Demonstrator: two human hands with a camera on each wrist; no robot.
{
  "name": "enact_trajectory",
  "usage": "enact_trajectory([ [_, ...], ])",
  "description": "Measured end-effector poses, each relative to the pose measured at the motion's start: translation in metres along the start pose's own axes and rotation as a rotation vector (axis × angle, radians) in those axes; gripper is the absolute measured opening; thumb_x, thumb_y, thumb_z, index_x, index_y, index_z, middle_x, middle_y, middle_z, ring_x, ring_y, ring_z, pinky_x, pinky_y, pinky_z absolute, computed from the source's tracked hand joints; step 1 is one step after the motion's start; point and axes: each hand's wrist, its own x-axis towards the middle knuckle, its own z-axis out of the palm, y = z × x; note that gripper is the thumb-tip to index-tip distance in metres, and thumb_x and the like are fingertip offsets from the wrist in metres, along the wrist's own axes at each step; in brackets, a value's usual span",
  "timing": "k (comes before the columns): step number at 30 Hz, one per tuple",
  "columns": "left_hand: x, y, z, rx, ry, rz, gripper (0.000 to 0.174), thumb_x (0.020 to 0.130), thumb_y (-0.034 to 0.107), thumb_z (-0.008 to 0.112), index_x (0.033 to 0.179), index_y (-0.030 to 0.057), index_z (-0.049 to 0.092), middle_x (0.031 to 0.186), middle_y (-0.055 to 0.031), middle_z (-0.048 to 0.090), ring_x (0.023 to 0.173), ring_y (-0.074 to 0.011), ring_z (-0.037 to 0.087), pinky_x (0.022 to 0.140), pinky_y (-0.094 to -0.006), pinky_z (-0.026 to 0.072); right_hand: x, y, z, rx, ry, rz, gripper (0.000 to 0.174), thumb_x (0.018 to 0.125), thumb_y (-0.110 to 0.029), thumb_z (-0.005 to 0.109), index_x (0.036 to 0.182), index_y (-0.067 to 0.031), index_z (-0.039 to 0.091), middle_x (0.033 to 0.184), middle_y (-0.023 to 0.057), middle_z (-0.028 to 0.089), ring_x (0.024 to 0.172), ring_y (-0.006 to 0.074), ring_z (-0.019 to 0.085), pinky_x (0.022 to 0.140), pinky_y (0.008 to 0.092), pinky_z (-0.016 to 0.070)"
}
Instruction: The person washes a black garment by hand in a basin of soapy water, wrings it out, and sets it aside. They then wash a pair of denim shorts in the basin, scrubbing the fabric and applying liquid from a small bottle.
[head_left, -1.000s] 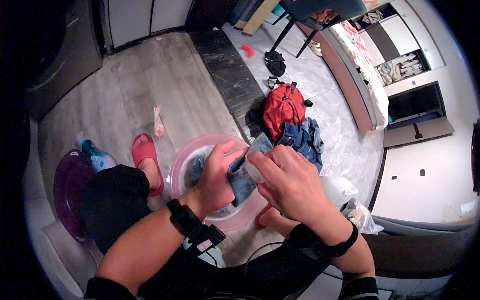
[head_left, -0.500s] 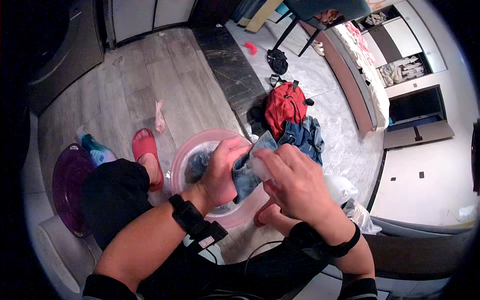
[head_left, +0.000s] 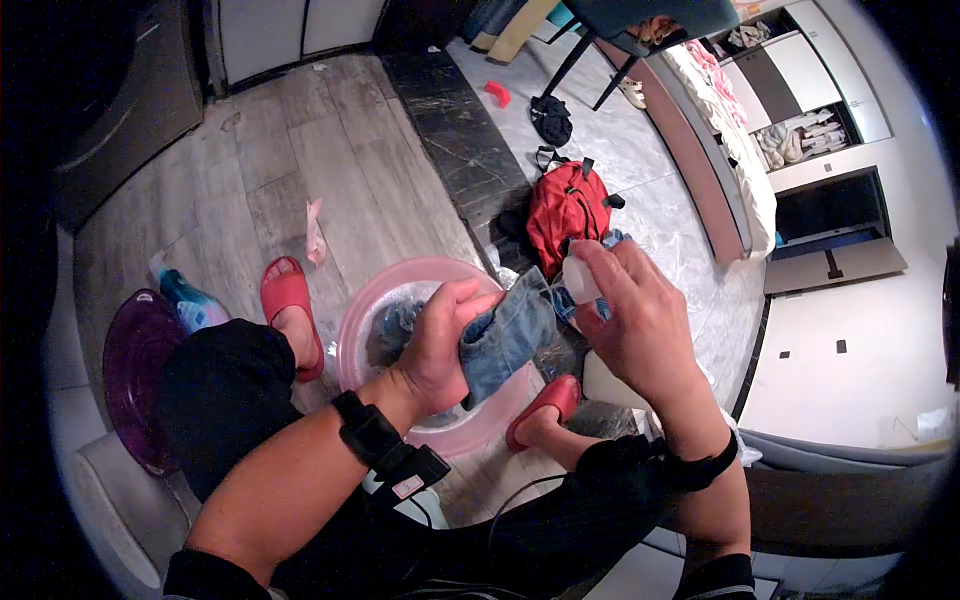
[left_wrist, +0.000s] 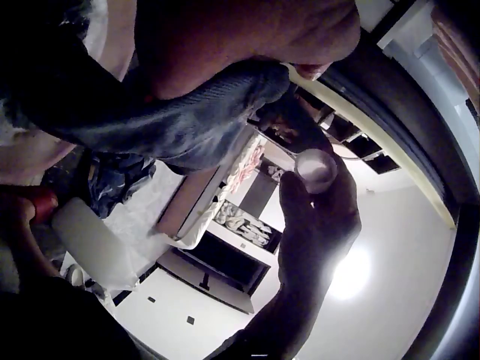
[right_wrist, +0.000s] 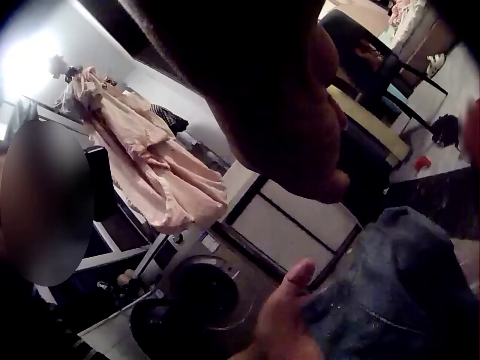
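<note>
Denim cloth (head_left: pixel 510 335) sits bunched in the left hand (head_left: pixel 440 345). We see the fingers and thumb curled tight round a thick fold of it, with the thumb on top. The hand holds the cloth above the pink basin (head_left: pixel 358 325), over the bowl's three o'clock side, and one end trails down toward the inside. A dark, wet heap of fabric (head_left: pixel 400 325) lies in the basin at nine o'clock from the fist.

The right hand (head_left: pixel 640 320) is raised at about two o'clock from the left one, just clear of the cloth. Its fingertips pinch a small white cap (head_left: pixel 578 280), and the remaining fingers are loosely bent behind it. In the left wrist view the cap (left_wrist: pixel 315 169) is a pale round cup at the tips of the fingers (left_wrist: pixel 289 191), with the denim (left_wrist: pixel 187 120) at ten o'clock from it. We cannot tell whether the cap holds anything.

Around the basin we count:
- one red slipper (head_left: pixel 290 300) at ten o'clock
- a second slipper (head_left: pixel 545 405) at five o'clock
- a white container (head_left: pixel 608 385) just beyond the second slipper, at four o'clock
- a red backpack (head_left: pixel 565 210) on the pale floor at one o'clock
- a purple basin (head_left: pixel 135 375) well apart at nine o'clock
</note>
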Motion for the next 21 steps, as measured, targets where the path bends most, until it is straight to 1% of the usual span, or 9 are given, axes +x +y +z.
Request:
enact_trajectory([
  [2, 0.000, 0.000, -0.001, 0.013, 0.008, 0.004, 0.070, 0.087, 0.054, 0.039, 0.129, -0.0020, 0.046, 0.113, -0.0131, 0.063, 0.094, -0.0228, 0.063, 0.086, -0.0339, 0.0485, -0.001, 0.006, -0.002, -0.030, -0.010, 0.002, 0.049, 0.066, -0.004, 0.064, 0.113, -0.0093, 0.053, 0.088, 0.0089, 0.051, 0.084, 0.0281, 0.058, 0.068, 0.0382, 0.0514],
  [4, 0.002, -0.001, -0.005, 0.021, 0.022, 0.004, 0.070, 0.086, 0.053, 0.039, 0.128, -0.0019, 0.047, 0.112, -0.0129, 0.063, 0.093, -0.0224, 0.063, 0.085, -0.0337, 0.0489, 0.000, 0.006, -0.004, -0.029, 0.010, 0.040, 0.049, 0.065, -0.001, 0.064, 0.113, -0.0112, 0.056, 0.087, 0.0090, 0.054, 0.082, 0.0286, 0.059, 0.068, 0.0382, 0.0497],
  [8, 0.001, -0.002, -0.004, 0.011, 0.018, 0.001, 0.069, 0.086, 0.053, 0.039, 0.128, -0.0018, 0.047, 0.111, -0.0127, 0.064, 0.093, -0.0223, 0.064, 0.086, -0.0336, 0.0488, 0.002, 0.005, -0.007, -0.047, 0.037, 0.058, 0.049, 0.065, 0.001, 0.064, 0.112, -0.0126, 0.057, 0.086, 0.0093, 0.055, 0.081, 0.0290, 0.059, 0.069, 0.0380, 0.0489],
  [14, 0.000, -0.002, -0.003, 0.008, 0.007, -0.016, 0.069, 0.087, 0.053, 0.037, 0.129, -0.0017, 0.046, 0.112, -0.0127, 0.063, 0.095, -0.0225, 0.063, 0.087, -0.0339, 0.0482, 0.005, 0.007, -0.011, -0.098, 0.019, 0.099, 0.050, 0.065, 0.001, 0.064, 0.113, -0.0117, 0.056, 0.087, 0.0100, 0.054, 0.081, 0.0291, 0.059, 0.069, 0.0381, 0.0490],
  [17, 0.001, -0.002, -0.005, -0.006, -0.014, -0.025, 0.069, 0.088, 0.052, 0.036, 0.130, -0.0015, 0.046, 0.115, -0.0129, 0.062, 0.097, -0.0227, 0.062, 0.089, -0.0342, 0.0475, 0.005, 0.001, -0.014, -0.038, 0.032, 0.015, 0.051, 0.064, 0.001, 0.066, 0.113, -0.0107, 0.056, 0.087, 0.0101, 0.055, 0.081, 0.0295, 0.059, 0.068, 0.0381, 0.0492],
  [21, 0.003, -0.002, -0.008, -0.034, -0.026, -0.029, 0.068, 0.089, 0.051, 0.033, 0.131, -0.0013, 0.045, 0.117, -0.0132, 0.061, 0.101, -0.0232, 0.061, 0.091, -0.0356, 0.0461, 0.003, -0.010, -0.016, -0.012, 0.019, -0.032, 0.052, 0.063, 0.002, 0.066, 0.113, -0.0092, 0.057, 0.085, 0.0096, 0.054, 0.078, 0.0290, 0.059, 0.065, 0.0373, 0.0490],
])
